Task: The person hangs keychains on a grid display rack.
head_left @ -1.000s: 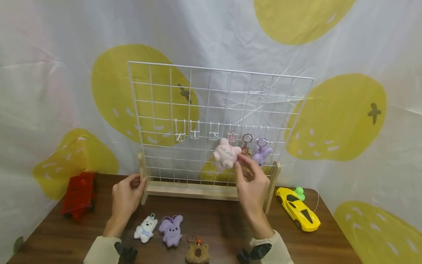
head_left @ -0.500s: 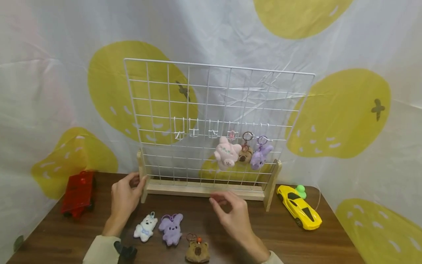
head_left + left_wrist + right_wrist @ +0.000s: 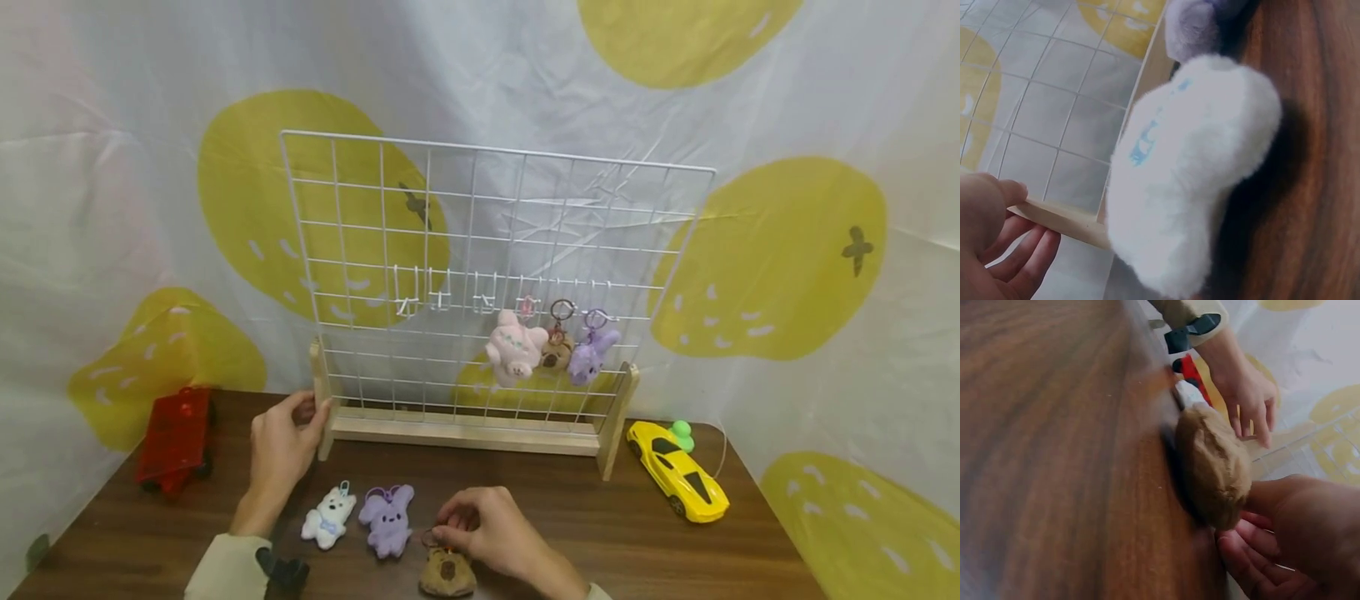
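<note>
My left hand [image 3: 283,437] grips the left wooden post [image 3: 320,400] of a white wire grid rack [image 3: 450,208], thumb on one side and fingers on the other. At the front of the table my right hand [image 3: 491,529] pinches the top of a brown bear plush keychain [image 3: 447,571], by its ring and orange bead. In the right wrist view the plush [image 3: 1213,465] partly hides the fingertips. To its left lie a purple bunny plush keychain [image 3: 388,523] and a white bear plush keychain [image 3: 328,517].
From the rack's hooks hang a pink plush [image 3: 516,348], a brown plush [image 3: 557,354] and a purple plush [image 3: 591,358]. Further left on the grid are bare white hooks [image 3: 438,300]. A red toy vehicle [image 3: 174,437] stands left, a yellow toy car [image 3: 678,475] right.
My right hand has left the pink plush, which now hangs on the rack, and moved down and left to the brown bear keychain. The left hand stays on the post.
</note>
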The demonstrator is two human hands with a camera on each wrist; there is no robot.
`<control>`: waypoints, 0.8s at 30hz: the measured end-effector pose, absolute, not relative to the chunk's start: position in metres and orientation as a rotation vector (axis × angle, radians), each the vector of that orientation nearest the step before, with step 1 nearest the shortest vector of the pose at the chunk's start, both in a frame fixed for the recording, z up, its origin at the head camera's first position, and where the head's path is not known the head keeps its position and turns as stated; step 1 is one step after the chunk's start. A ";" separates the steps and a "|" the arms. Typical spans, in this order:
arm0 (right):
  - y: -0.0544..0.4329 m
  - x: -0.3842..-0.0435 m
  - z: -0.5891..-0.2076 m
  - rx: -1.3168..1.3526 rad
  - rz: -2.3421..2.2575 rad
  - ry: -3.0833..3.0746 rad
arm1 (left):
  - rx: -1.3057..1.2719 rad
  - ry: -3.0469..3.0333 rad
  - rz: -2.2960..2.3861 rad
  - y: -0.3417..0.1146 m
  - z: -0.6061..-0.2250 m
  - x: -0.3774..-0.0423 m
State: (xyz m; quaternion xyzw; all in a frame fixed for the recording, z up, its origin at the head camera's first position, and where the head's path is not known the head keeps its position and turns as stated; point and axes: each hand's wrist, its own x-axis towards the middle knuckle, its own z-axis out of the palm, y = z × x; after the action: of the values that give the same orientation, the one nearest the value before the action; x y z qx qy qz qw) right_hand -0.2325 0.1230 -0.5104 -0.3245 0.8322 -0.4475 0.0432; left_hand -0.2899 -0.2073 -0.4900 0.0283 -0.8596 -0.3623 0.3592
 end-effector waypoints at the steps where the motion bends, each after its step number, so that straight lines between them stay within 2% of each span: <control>1: 0.123 -0.232 -0.511 -0.987 -1.356 2.550 | 0.079 -2.218 -0.939 -0.207 -0.490 -0.290; 14: 0.121 -0.226 -0.510 -1.112 -1.159 2.672 | 0.067 -2.208 -0.999 -0.208 -0.490 -0.288; 24: 0.124 -0.226 -0.504 -1.080 -1.057 2.613 | 0.046 -2.237 -0.968 -0.210 -0.493 -0.288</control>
State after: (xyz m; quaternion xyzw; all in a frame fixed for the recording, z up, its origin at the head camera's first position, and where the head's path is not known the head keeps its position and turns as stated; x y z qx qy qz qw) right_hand -0.2258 0.1245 -0.5038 -0.3571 0.8641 -0.3495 0.0613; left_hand -0.2879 -0.2103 -0.4934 0.0177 -0.8613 -0.3729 0.3448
